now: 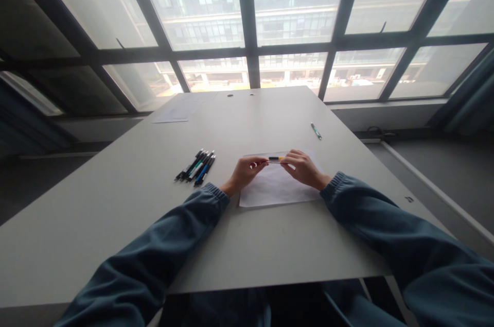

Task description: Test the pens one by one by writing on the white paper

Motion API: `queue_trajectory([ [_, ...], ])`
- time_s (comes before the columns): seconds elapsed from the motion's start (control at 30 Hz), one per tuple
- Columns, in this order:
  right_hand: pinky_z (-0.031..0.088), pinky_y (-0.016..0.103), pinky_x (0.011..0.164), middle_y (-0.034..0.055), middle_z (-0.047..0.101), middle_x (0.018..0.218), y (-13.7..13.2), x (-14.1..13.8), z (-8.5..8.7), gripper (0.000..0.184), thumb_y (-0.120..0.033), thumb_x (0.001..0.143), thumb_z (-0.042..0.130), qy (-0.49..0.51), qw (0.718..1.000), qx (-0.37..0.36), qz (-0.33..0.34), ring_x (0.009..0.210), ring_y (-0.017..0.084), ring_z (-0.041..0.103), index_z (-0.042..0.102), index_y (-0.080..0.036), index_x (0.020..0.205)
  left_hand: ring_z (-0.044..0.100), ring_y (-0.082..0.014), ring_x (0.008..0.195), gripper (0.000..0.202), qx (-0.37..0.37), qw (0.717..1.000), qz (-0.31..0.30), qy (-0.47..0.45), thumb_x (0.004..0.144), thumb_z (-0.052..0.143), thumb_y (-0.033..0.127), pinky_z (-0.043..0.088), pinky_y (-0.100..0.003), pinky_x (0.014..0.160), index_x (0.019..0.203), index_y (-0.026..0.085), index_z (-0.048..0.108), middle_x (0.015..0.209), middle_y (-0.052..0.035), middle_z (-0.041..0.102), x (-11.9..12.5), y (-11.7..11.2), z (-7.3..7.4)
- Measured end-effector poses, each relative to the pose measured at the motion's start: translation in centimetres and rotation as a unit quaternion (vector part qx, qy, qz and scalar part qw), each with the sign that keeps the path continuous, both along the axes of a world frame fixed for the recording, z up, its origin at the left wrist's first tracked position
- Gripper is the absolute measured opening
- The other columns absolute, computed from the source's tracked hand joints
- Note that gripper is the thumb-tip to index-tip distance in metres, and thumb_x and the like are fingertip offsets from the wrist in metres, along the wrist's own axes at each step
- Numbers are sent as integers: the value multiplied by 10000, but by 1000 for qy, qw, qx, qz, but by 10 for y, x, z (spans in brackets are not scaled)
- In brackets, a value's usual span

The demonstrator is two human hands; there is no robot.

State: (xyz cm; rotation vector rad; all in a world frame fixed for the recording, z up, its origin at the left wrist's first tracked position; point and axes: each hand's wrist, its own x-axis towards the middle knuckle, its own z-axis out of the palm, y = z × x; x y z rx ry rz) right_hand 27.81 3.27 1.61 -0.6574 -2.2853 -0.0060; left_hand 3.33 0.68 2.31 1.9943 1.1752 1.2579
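Note:
Over a white sheet of paper [278, 188], my left hand [249, 170] and my right hand [303, 166] face each other with fingertips pinched. A thin, slim rod [274, 163] stretches between them, and each hand grips one end. Its exact kind is too small to make out. Just beyond the rod shows a black and yellow pen-like piece [275, 158]. The right fingers cover its yellow end, so I cannot tell whether it is held or lies on the paper. Left of my left hand lies a bunch of several pens [196, 166], black, green and blue.
On the white table [127, 203], a single green and black pen [316, 131] lies at the right. More paper [175, 109] lies at the far left. Large windows [204, 2] rise behind the far edge. A small dark mark [409, 199] is near the right edge.

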Motion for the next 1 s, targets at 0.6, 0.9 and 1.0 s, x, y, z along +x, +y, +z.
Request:
queue_trajectory([
  [0.6, 463, 347, 796, 74, 698, 856, -1, -1, -2, 179, -194, 973, 537, 20, 1000, -16, -8, 827, 207, 587, 689, -207, 881, 680, -167, 766, 232, 35, 999, -16, 10, 898, 691, 403, 498, -269, 653, 961, 205, 794, 959, -69, 787, -2, 0, -3],
  [0.9, 466, 336, 781, 73, 696, 842, -2, -2, -1, 188, -196, 976, 532, 17, 1000, -11, 1, 808, 199, 585, 684, -198, 865, 702, -169, 763, 230, 30, 999, -22, 15, 898, 697, 388, 497, -259, 638, 968, 187, 785, 923, -75, 789, 0, -1, -1],
  [1.0, 466, 336, 779, 72, 698, 846, -1, -2, -2, 183, -202, 978, 536, 18, 1000, -4, 9, 810, 199, 584, 683, -201, 869, 701, -163, 752, 216, 32, 999, -31, 17, 904, 692, 368, 496, -251, 634, 979, 186, 781, 892, -67, 789, 0, -1, 0],
])
